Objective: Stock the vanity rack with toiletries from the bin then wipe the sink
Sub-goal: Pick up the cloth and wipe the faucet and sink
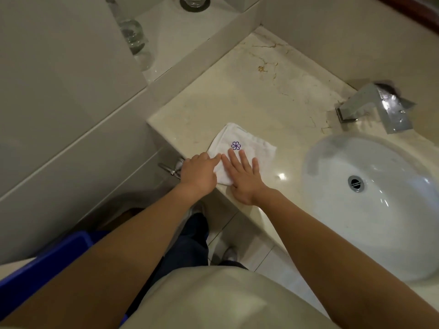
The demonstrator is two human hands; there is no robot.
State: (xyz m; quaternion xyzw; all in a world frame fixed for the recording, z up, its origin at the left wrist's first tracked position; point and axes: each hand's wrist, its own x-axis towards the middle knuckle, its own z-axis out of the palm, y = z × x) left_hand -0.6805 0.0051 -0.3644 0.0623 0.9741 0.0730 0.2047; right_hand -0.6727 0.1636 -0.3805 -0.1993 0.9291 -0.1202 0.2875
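A folded white cloth (247, 143) with a purple flower emblem lies near the left front corner of the cream marble counter (261, 91). My right hand (244, 176) lies flat on the cloth with straight, spread fingers. My left hand (198, 173) rests at the cloth's left edge by the counter corner, fingers extended onto the fabric. The white oval sink (332, 210) with a chrome drain (355, 183) sits to the right. A blue bin (40, 267) shows at lower left, partly hidden by my left forearm.
A chrome faucet (375, 105) stands behind the sink. Clear glasses (133, 36) sit on a tiled ledge at the upper left, with another (194, 2) at the top edge. A metal valve (171, 168) juts from the wall below the counter corner. Tiled wall lies left.
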